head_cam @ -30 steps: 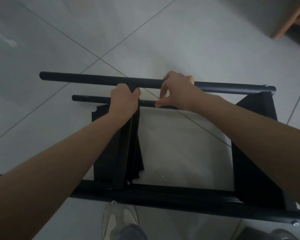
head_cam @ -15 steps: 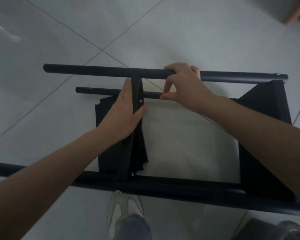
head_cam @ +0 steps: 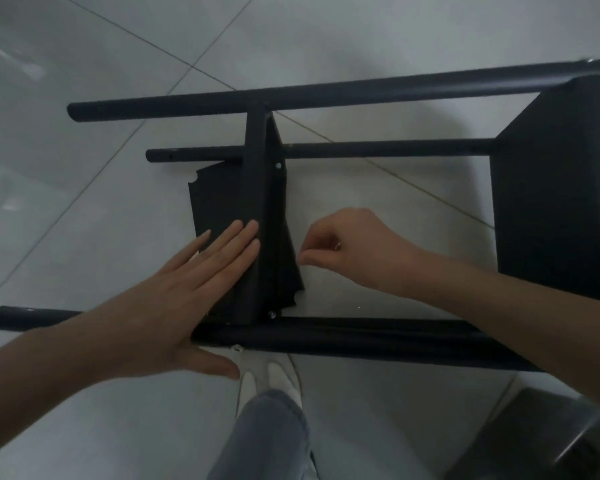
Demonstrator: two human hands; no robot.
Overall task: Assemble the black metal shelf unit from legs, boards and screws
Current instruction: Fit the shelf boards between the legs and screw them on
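Shelf unit (head_cam: pixel 326 209): black metal, lying on its side on the tiled floor (head_cam: pixel 66 174), spanning the frame from left to right.

Near leg (head_cam: pixel 343 339): horizontal tube closest to the camera, rounded end at far left, partly covered by the left forearm.

Far leg (head_cam: pixel 291 95): horizontal tube at the top, running from left of centre to the right edge of the view.

Lower leg (head_cam: pixel 378 148): thinner-looking tube between the two, nearer the floor, with small holes near its left end.

Left hand (head_cam: pixel 187 296): released, fingers straight and together, laid flat against the left face of the middle board (head_cam: pixel 253 216); thumb spread toward the camera, over the near leg.

Middle board: standing on edge between near and far legs, tilted, with a notched corner at left. Screw (head_cam: pixel 272 314) visible at its near end, just beside the near leg; a second fastener (head_cam: pixel 278 165) visible toward its far end.

Right hand (head_cam: pixel 354 251): fingers curled, fingertips pinched together just right of the middle board. Small bright item between the fingers, too small to identify; grasp cannot be told for certain.

End board (head_cam: pixel 551 202): large black panel at right, joined to the legs.

Foreground: grey trouser leg (head_cam: pixel 267 438) and pale shoe (head_cam: pixel 274 379) below the near leg; dark grey box-like object (head_cam: pixel 541 441) at lower right, blurred.
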